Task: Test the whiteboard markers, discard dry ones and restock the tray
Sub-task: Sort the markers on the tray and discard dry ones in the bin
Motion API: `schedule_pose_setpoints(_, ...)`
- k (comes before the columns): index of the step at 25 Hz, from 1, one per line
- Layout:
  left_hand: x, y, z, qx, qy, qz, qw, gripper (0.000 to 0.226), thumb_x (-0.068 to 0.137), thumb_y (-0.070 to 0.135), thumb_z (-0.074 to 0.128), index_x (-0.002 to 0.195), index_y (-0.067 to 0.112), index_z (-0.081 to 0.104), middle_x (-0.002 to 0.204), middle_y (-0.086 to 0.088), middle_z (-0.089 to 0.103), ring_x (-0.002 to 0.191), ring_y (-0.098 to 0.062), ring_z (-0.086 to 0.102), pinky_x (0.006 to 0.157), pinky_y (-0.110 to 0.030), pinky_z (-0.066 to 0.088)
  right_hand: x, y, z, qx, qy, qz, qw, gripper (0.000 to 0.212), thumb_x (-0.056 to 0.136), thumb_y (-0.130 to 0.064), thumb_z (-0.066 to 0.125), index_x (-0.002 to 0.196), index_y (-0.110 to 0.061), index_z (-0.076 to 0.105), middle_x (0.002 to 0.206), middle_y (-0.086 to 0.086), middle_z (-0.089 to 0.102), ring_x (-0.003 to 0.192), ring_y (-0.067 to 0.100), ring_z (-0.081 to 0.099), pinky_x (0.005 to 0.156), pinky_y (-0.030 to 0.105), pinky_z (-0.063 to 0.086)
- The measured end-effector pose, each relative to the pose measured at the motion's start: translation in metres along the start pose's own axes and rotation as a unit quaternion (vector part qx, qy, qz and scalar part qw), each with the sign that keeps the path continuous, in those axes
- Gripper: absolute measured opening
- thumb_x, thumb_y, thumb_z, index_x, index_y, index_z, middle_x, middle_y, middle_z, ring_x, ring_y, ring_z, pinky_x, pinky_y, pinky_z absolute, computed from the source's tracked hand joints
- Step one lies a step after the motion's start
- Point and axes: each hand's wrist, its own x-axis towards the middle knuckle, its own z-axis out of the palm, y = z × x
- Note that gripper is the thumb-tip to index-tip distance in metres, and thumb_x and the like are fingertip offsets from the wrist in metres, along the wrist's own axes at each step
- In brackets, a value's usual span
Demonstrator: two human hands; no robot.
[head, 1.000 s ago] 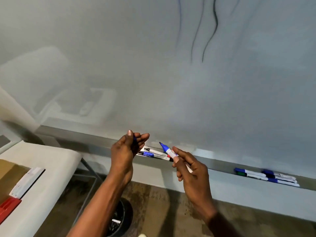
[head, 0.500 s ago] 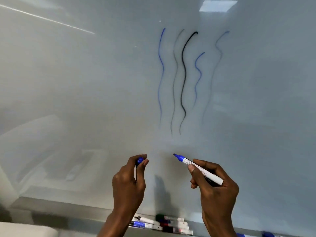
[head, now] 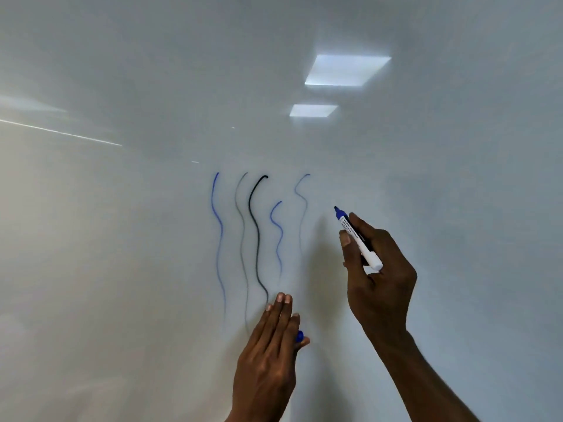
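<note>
Five wavy test lines (head: 243, 236) stood on the whiteboard (head: 122, 239), and the grip of the right hand (head: 380, 278) was closed around the uncapped blue marker (head: 350, 228), tip poised near bare board to their right; a slow, firm stroke there should show whether ink flows. The left hand (head: 268, 354) pinched the blue cap (head: 299, 335) by its thumb, fingertips (head: 280, 298) near the foot of the black line (head: 257, 248), where they might smear it; ceiling-light reflections (head: 347, 70) glared above.

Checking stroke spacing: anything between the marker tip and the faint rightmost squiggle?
Head view: only bare whiteboard between the faint squiggle and the blue marker tip held by the right hand.
</note>
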Motion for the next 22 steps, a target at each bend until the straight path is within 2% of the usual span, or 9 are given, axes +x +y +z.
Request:
schedule_pose_setpoints(4, 0.001, -0.002, 0.020, 0.023, 0.028, 0.005, 0.999, 0.041, 0.106, 0.032, 0.065, 0.123, -0.003, 0.078, 0.150, -0.022, 0.061, 0.145, -0.034, 0.056, 0.114, -0.046, 0.050, 0.046, 0.017, 0.012, -0.043, 0.037, -0.072, 0.996, 0.026, 0.102, -0.014, 0.069, 0.126, -0.004, 0.073, 0.094, 0.004, 0.072, 0.077, 0.021, 0.068, 0.063, 0.038, 0.054)
schedule_pose_setpoints(7, 0.002, -0.004, 0.027, 0.041, 0.050, 0.009, 0.998, 0.041, 0.104, 0.034, 0.066, 0.117, -0.002, 0.081, 0.147, -0.021, 0.064, 0.142, -0.033, 0.059, 0.111, -0.044, 0.051, 0.063, 0.028, 0.021, -0.069, 0.050, -0.090, 0.992, 0.026, 0.103, -0.015, 0.069, 0.125, -0.004, 0.073, 0.093, 0.005, 0.073, 0.077, 0.024, 0.067, 0.064, 0.039, 0.053)
schedule_pose_setpoints(12, 0.001, -0.009, 0.030, 0.048, 0.077, 0.027, 0.996, 0.041, 0.106, 0.035, 0.063, 0.115, 0.000, 0.082, 0.147, -0.019, 0.064, 0.141, -0.032, 0.060, 0.110, -0.044, 0.051, 0.049, 0.031, 0.021, -0.116, -0.002, -0.143, 0.983, 0.025, 0.101, -0.015, 0.068, 0.124, -0.005, 0.074, 0.094, 0.003, 0.073, 0.082, 0.020, 0.064, 0.067, 0.036, 0.053)
schedule_pose_setpoints(17, -0.002, -0.009, 0.029, 0.017, 0.063, 0.009, 0.998, 0.046, 0.113, 0.037, 0.053, 0.119, 0.002, 0.081, 0.152, -0.015, 0.061, 0.145, -0.029, 0.057, 0.111, -0.044, 0.051, -0.014, 0.045, -0.008, -0.133, -0.037, -0.120, 0.983, 0.025, 0.095, -0.010, 0.070, 0.118, -0.005, 0.077, 0.090, 0.001, 0.071, 0.078, 0.019, 0.063, 0.064, 0.033, 0.051)
schedule_pose_setpoints(22, -0.001, -0.005, 0.026, -0.017, 0.062, -0.027, 0.998, 0.039, 0.111, 0.033, 0.058, 0.123, 0.002, 0.079, 0.156, -0.014, 0.059, 0.148, -0.026, 0.054, 0.111, -0.046, 0.055, -0.097, 0.059, -0.035, -0.144, -0.106, -0.061, 0.982, 0.026, 0.090, -0.011, 0.074, 0.115, -0.011, 0.079, 0.090, -0.005, 0.070, 0.077, 0.013, 0.065, 0.061, 0.030, 0.054)
